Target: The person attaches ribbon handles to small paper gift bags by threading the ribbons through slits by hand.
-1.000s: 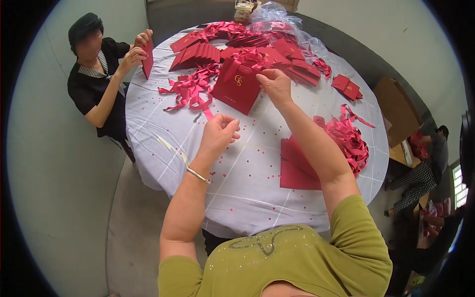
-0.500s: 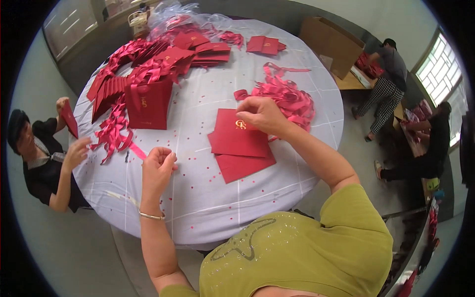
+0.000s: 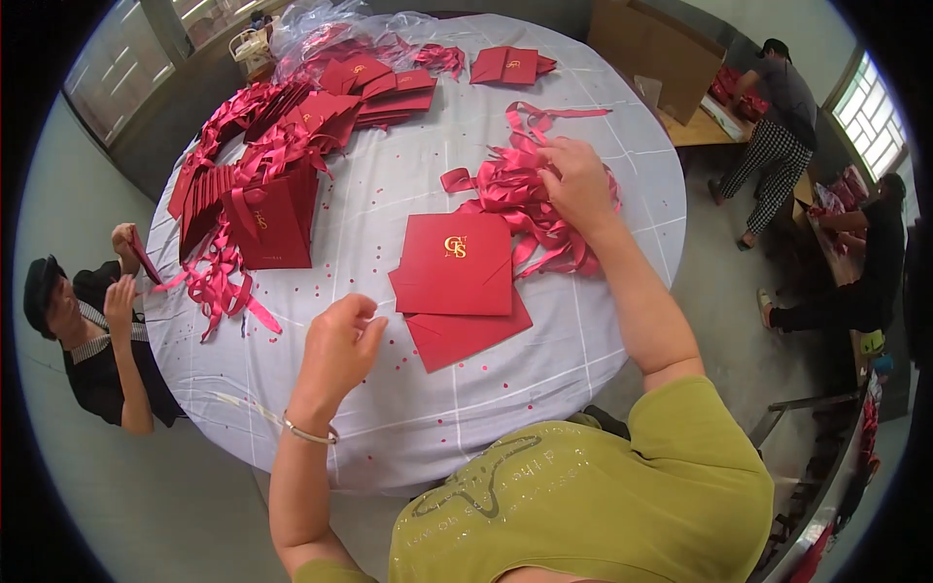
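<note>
My right hand (image 3: 580, 187) is over the heap of pink ribbons (image 3: 515, 185), its fingers bent in and closed on ribbon at the top of the heap. My left hand (image 3: 342, 352) hovers above the tablecloth, empty, with loosely curled fingers and the thumb apart. Between my hands lies a flat dark-red paper bag (image 3: 452, 277) with a gold emblem. Beneath it, other flat red bags (image 3: 471, 335) stick out at an angle.
Bunched red bags with pink ribbon handles (image 3: 277, 219) stand at the left. Flat red bags (image 3: 505, 66) lie at the far edge of the round table (image 3: 389, 428). A co-worker (image 3: 97, 330) sits at the left, holding a red item. Two people work at the right beside a cardboard box (image 3: 651, 53).
My right hand has left the top bag and moved right and away onto the ribbon heap. My left hand has shifted right, toward the bags. The co-worker's hands have moved closer together.
</note>
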The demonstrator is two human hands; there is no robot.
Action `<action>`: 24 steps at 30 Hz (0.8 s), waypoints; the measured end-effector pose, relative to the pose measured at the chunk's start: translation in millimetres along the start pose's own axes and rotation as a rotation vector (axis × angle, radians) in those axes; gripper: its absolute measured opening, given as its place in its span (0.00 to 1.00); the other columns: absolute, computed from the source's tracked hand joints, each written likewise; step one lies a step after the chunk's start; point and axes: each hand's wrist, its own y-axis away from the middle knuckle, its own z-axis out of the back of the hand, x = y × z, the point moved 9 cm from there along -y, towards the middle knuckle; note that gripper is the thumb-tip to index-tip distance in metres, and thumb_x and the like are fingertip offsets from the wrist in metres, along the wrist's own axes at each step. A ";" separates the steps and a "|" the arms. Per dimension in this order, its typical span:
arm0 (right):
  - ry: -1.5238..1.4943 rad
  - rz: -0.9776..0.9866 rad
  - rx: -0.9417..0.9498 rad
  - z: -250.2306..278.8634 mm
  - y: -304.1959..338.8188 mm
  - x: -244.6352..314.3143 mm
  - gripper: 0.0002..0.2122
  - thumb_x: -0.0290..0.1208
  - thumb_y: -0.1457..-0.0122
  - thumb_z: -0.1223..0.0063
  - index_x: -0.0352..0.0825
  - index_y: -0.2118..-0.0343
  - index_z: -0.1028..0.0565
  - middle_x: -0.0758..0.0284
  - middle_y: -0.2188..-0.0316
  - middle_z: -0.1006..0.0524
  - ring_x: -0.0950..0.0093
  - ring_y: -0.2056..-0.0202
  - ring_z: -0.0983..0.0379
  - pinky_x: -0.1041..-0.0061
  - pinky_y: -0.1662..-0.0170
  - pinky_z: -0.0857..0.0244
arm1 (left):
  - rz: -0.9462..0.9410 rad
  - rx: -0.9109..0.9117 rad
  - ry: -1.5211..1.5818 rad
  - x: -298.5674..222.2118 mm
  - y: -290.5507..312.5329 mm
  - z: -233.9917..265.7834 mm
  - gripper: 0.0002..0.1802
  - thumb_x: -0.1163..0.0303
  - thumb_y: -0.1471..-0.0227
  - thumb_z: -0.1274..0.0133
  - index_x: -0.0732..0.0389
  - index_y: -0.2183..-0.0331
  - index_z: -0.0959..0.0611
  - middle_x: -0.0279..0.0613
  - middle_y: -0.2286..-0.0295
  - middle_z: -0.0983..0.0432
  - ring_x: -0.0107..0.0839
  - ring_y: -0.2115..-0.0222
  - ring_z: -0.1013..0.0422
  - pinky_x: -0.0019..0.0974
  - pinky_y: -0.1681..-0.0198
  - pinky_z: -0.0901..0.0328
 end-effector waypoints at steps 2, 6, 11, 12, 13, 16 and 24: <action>-0.054 0.020 -0.019 3.9 -2.2 7.7 0.10 0.24 0.54 0.38 0.32 0.66 0.21 0.61 0.60 0.21 0.60 0.54 0.28 0.64 0.48 0.36 | 0.004 0.019 -0.032 -8.0 -14.5 -10.4 0.11 0.73 0.52 0.42 0.68 0.66 0.21 0.53 0.68 0.21 0.46 0.68 0.24 0.40 0.64 0.29; -0.148 0.129 -0.049 17.3 -2.5 43.7 0.11 0.26 0.55 0.38 0.33 0.66 0.21 0.62 0.63 0.21 0.61 0.56 0.28 0.63 0.49 0.36 | -0.248 -0.045 -0.167 -39.9 -56.1 -35.6 0.18 0.71 0.53 0.40 0.68 0.60 0.23 0.55 0.64 0.24 0.52 0.61 0.28 0.44 0.57 0.33; -0.135 0.083 0.070 -2.1 4.9 39.6 0.13 0.28 0.54 0.38 0.30 0.64 0.22 0.58 0.62 0.21 0.60 0.55 0.28 0.63 0.48 0.37 | -0.573 -0.042 -0.163 -70.8 -100.2 -62.8 0.22 0.69 0.56 0.38 0.69 0.60 0.26 0.56 0.65 0.26 0.54 0.60 0.30 0.48 0.57 0.34; -0.135 0.078 0.062 -2.1 7.3 33.5 0.13 0.28 0.54 0.38 0.30 0.64 0.22 0.58 0.62 0.21 0.60 0.55 0.28 0.63 0.48 0.37 | -0.590 0.042 -0.235 -71.4 -104.3 -73.2 0.22 0.68 0.57 0.37 0.68 0.62 0.26 0.55 0.66 0.25 0.54 0.61 0.30 0.48 0.57 0.34; -0.153 0.026 0.128 -7.4 11.1 23.2 0.13 0.28 0.54 0.37 0.30 0.64 0.22 0.58 0.62 0.21 0.60 0.55 0.28 0.62 0.48 0.37 | -0.607 0.130 -0.304 -76.3 -106.6 -83.4 0.22 0.67 0.59 0.36 0.67 0.64 0.26 0.54 0.67 0.25 0.53 0.62 0.30 0.48 0.58 0.35; -0.176 -0.028 0.185 -9.8 17.3 9.0 0.12 0.29 0.55 0.37 0.30 0.66 0.22 0.58 0.65 0.22 0.60 0.58 0.27 0.62 0.51 0.35 | -0.458 0.322 -0.369 -74.7 -114.1 -95.0 0.22 0.65 0.62 0.34 0.65 0.66 0.26 0.52 0.69 0.25 0.52 0.64 0.30 0.48 0.59 0.35; -0.207 0.000 0.204 -10.5 17.7 21.5 0.13 0.28 0.55 0.36 0.29 0.66 0.22 0.58 0.66 0.22 0.60 0.59 0.27 0.64 0.52 0.35 | -0.513 0.150 -0.468 -103.2 -93.4 -64.3 0.27 0.63 0.66 0.32 0.65 0.62 0.21 0.49 0.72 0.24 0.48 0.67 0.27 0.45 0.61 0.33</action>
